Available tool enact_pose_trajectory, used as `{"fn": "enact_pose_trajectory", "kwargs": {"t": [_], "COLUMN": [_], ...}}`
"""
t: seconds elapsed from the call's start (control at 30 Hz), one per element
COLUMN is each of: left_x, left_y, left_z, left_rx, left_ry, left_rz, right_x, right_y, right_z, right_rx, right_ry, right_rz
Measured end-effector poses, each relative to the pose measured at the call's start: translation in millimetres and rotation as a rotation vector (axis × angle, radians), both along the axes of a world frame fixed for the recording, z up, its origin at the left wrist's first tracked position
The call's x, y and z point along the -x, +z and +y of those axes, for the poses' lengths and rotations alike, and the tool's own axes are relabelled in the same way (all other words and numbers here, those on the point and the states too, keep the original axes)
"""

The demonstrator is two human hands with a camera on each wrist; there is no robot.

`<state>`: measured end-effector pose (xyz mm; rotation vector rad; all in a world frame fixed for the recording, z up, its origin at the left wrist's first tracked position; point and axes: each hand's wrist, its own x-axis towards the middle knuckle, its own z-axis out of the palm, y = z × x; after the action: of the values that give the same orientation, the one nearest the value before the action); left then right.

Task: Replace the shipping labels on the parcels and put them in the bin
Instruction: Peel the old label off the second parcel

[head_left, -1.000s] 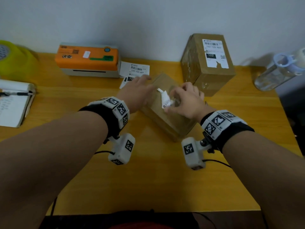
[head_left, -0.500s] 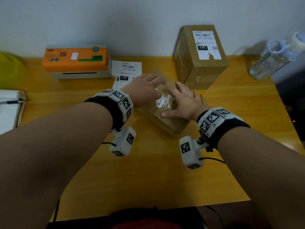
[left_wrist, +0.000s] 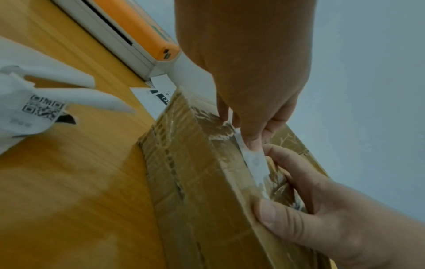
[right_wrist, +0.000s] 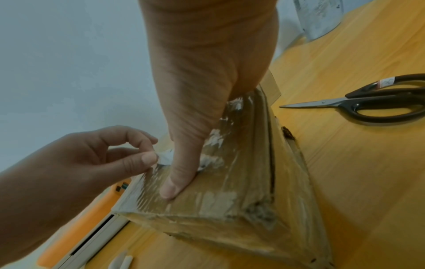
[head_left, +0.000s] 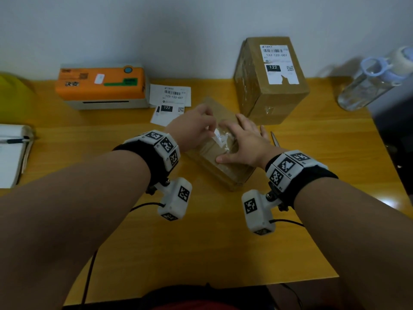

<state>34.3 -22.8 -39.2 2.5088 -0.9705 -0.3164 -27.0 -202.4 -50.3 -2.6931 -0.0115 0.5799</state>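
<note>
A small flat cardboard parcel (head_left: 223,173) wrapped in clear tape lies at the middle of the wooden table. A white strip of old label (head_left: 218,136) stands half-peeled off its top. My left hand (head_left: 210,128) pinches that label strip (left_wrist: 255,162) between thumb and fingertips. My right hand (head_left: 243,142) lies flat on the parcel (right_wrist: 230,191), fingers straight, thumb pressing the near part. White label residue shows under the tape. A taller parcel (head_left: 272,86) stands behind, with a torn label (head_left: 278,63) on top.
Fresh printed labels (head_left: 171,101) lie beside an orange label printer (head_left: 102,86) at the back left. Scissors (right_wrist: 368,105) lie right of the small parcel. A water bottle (head_left: 368,86) stands far right, a notebook with pen (head_left: 11,153) far left. Torn label scraps (left_wrist: 34,109) lie left.
My right hand let go of the peeled label strip and flattened onto the parcel. My left hand left the parcel top and took the strip in a pinch.
</note>
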Motion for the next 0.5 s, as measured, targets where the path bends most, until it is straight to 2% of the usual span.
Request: {"fn": "enact_pose_trajectory", "kwargs": {"t": [0.23,0.37,0.43,0.5], "left_x": [1.7,4.4,3.5,-0.1], "left_y": [-8.7,-2.8,1.4,3.6], "left_z": [-3.2,-0.6,8.4,21.1], "left_rx": [0.134,0.169,0.156,0.032], "left_ry": [0.202,0.225,0.221,0.202], "left_rz": [0.072,0.122,0.173,0.160], "right_x": [0.5,-2.6,-5.4,-10.3], "right_y": [2.7,14.3,20.9,25.6], "right_z": [0.6,4.8,11.8,21.9], "right_rx": [-0.008,-0.010,0.038,0.090], "right_ry": [-0.006,-0.034,-0.039,-0.016], "right_rz": [0.016,0.057,-0.010,-0.124]}}
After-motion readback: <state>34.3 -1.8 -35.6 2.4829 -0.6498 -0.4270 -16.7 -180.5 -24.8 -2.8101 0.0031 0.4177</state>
